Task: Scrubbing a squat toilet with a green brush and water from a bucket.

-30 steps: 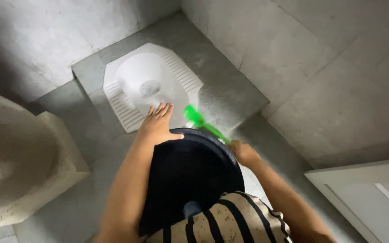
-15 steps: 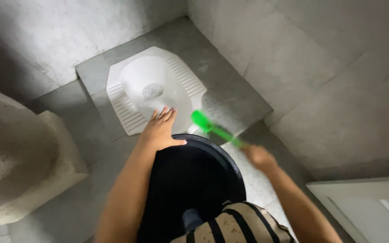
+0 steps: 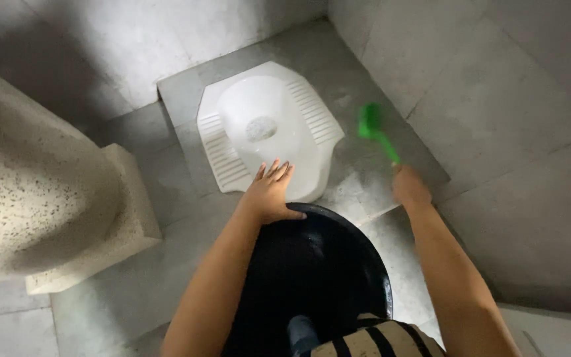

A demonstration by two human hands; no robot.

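I am looking down at my left hand (image 3: 271, 194), which is lying flat with fingers spread and straight, gripping nothing, its palm pressing on the far rim of the black bucket (image 3: 318, 271) at about 11 o'clock from the bucket's centre. My right hand (image 3: 410, 188) is curling closed around the handle of the green brush (image 3: 376, 130), whose head is pointing toward 11 o'clock over the raised grey tile step (image 3: 371, 175), just beside the right edge of the white squat toilet pan (image 3: 269, 129). I cannot tell whether the bristles are touching the tile, as the brush is blurring. To scrub well, I judge I should be keeping the bucket steadied, holding the handle firmly, and working the bristles flat along the step beside the pan's ridged footrest
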